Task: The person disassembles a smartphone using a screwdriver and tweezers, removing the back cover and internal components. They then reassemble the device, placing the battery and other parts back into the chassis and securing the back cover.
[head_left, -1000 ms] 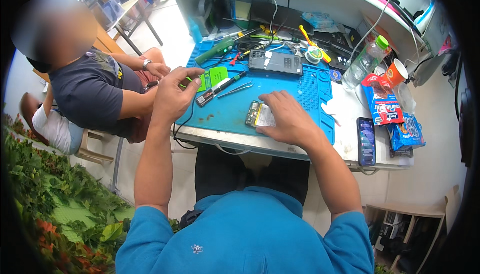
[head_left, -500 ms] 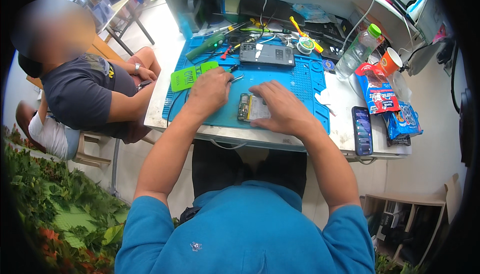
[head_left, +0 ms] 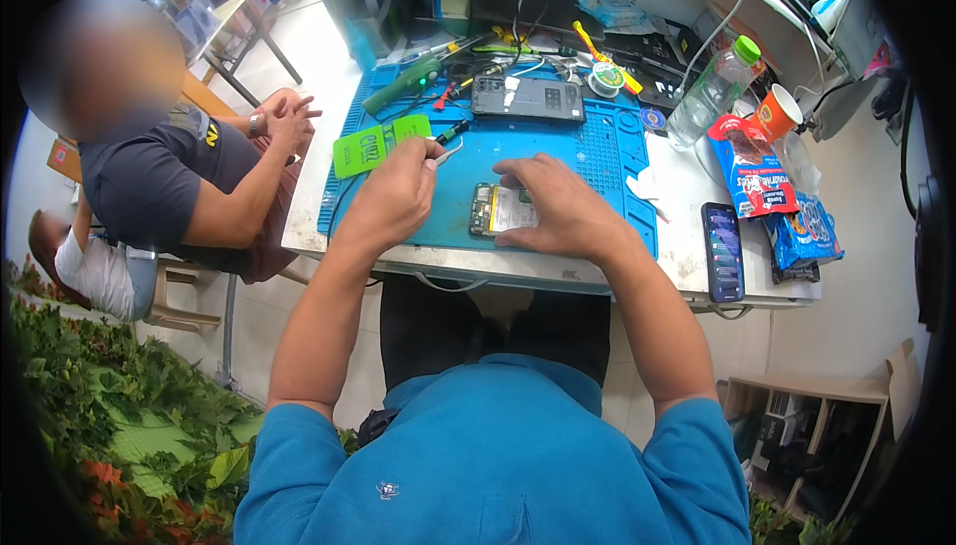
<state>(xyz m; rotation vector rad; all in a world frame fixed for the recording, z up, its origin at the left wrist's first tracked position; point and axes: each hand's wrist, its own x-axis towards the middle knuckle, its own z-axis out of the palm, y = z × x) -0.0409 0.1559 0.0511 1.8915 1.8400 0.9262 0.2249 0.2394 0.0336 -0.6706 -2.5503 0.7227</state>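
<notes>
An opened phone (head_left: pixel 482 209), its circuit board and pale battery exposed, lies on the blue work mat (head_left: pixel 453 231). My right hand (head_left: pixel 566 208) grips it from the right, fingers at its far edge and thumb at the near edge, hiding its right end. To the left of it, my left hand (head_left: pixel 386 196) is closed, thumb against the fingers, on a thin pale tool (head_left: pixel 451 152) whose kind I cannot make out. Just beyond that hand lie a bright green card (head_left: pixel 373 148) and a short dark-and-green piece (head_left: pixel 453 132). A dark phone housing (head_left: pixel 528 99) rests farther back.
A green-handled tool (head_left: pixel 401 85), a solder spool (head_left: pixel 605 80) and cables crowd the mat's far side. On the right stand a clear bottle (head_left: pixel 709 97), an orange cup (head_left: pixel 777 114), snack packets (head_left: pixel 749 166) and a lit phone (head_left: pixel 723 252). Another person (head_left: pixel 189 176) sits at left.
My left hand has drawn slightly back and turned, so the pale tool sits at a different angle. My right hand stays on the opened phone. The seated person's hands have come up together.
</notes>
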